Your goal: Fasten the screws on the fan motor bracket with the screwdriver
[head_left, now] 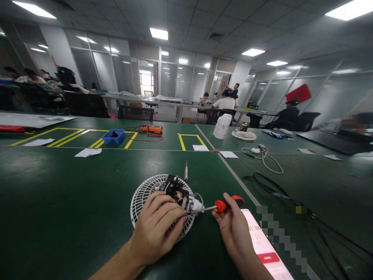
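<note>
A round white fan grille (142, 192) lies on the green table, with a black and white motor assembly (178, 192) on top of it. My left hand (159, 227) rests on the grille, fingers curled around the assembly and pressing it down. My right hand (233, 227) grips a screwdriver with a red and black handle (229, 203); its metal shaft points left into the assembly. A small silver pen-like tool (185, 171) lies just beyond the grille.
A phone with a white and red screen (264, 245) lies by my right wrist. Black cables (279, 192) and a white cable (266, 157) run on the right. Further back sit a blue bin (113, 137), an orange meter (151, 128), a white fan grille (244, 135) and paper slips. People sit at distant desks.
</note>
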`<state>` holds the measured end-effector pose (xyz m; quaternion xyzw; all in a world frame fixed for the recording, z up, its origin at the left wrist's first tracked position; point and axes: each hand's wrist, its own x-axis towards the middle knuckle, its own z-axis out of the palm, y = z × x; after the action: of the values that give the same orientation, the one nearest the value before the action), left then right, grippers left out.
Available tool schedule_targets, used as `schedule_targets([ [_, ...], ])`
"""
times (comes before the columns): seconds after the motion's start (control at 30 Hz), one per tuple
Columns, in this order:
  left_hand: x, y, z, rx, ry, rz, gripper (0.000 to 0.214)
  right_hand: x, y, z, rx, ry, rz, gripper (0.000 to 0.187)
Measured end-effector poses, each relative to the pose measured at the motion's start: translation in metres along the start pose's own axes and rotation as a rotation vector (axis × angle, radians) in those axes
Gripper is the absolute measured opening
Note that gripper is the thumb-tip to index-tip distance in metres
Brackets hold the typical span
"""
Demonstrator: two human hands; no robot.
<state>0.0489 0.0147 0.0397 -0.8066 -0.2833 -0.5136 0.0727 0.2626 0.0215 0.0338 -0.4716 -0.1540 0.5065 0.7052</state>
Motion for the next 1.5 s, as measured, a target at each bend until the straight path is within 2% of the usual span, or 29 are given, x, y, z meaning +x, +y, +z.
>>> schedule_targets([
  [0.23, 0.008, -0.005, 0.001, -0.027, 0.011, -0.044, 0.015, -0.006, -0.004, 0.004, 0.106, -0.021, 0.002, 0.039],
  [0.37, 0.005, -0.01, 0.0, 0.044, -0.021, -0.057, 0.019, -0.009, -0.007, 0.004, 0.142, -0.014, -0.01, 0.036],
  [0.43, 0.001, -0.011, 0.002, 0.12, -0.043, -0.099, 0.034, -0.007, -0.007, 0.002, 0.137, 0.01, -0.017, 0.035],
  [0.53, -0.006, -0.014, 0.007, 0.195, -0.037, -0.201, 0.072, -0.003, -0.005, -0.001, 0.132, 0.026, -0.035, 0.033],
  [0.63, -0.011, -0.017, 0.014, 0.211, -0.047, -0.33, 0.086, 0.002, -0.003, -0.005, 0.131, 0.055, -0.049, 0.032],
  [0.73, -0.017, -0.02, 0.019, 0.175, -0.115, -0.461, 0.085, 0.005, -0.002, -0.006, 0.138, 0.086, -0.058, 0.032],
  [0.83, -0.023, -0.023, 0.019, 0.158, -0.133, -0.512, 0.079, 0.004, -0.002, -0.006, 0.147, 0.108, -0.056, 0.032],
  [1.13, -0.047, -0.025, 0.01, 0.178, -0.062, -0.523, 0.076, -0.001, -0.002, -0.002, 0.169, 0.122, -0.04, 0.037],
  [1.5, -0.07, -0.022, 0.001, 0.243, -0.052, -0.498, 0.071, -0.005, 0.004, 0.004, 0.182, 0.124, -0.035, 0.045],
])
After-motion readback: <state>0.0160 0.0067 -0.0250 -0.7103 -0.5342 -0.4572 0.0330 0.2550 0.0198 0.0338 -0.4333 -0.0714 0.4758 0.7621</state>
